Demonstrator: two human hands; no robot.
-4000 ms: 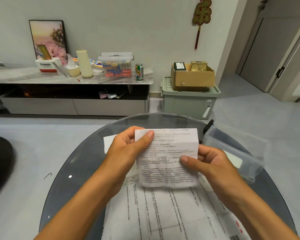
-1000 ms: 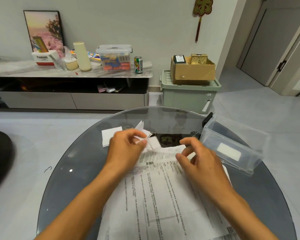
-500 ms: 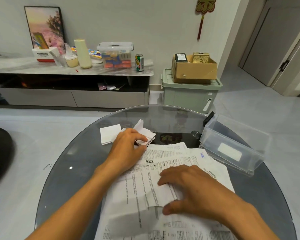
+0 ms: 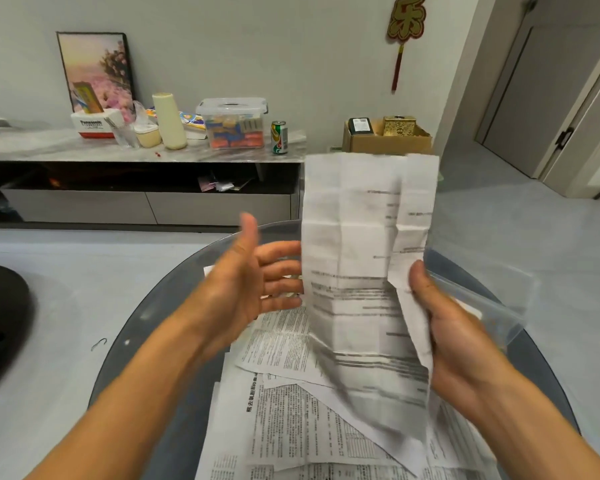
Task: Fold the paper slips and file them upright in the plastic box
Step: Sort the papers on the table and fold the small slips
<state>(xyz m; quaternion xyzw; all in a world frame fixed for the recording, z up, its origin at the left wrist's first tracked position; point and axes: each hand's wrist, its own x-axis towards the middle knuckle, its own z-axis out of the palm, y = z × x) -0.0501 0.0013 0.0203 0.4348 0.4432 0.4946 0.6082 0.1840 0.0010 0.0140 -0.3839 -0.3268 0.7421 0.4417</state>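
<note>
Two bare hands are raised over a round, dark glass table [image 4: 146, 337], with a long, creased white paper slip [image 4: 357, 258] printed in black text standing nearly upright between them. The right hand [image 4: 454, 337] holds this slip by its right edge, thumb laid on the front face near the edge; the other fingers are hidden behind the paper. The left hand [image 4: 246, 282] is spread, palm turned toward the slip, thumb pointing up and straight fingers reaching to the slip's left edge, where their tips pass out of sight; whether they touch it cannot be told. The lower part of the slip is blurred. Beneath the hands, a loose pile of printed white sheets [image 4: 291, 420] lies flat on the glass, overlapping one another. The clear plastic box [image 4: 492, 303] sits at the right side of the table, just behind the right hand and largely hidden by it and the slip, so its contents cannot be made out.
</note>
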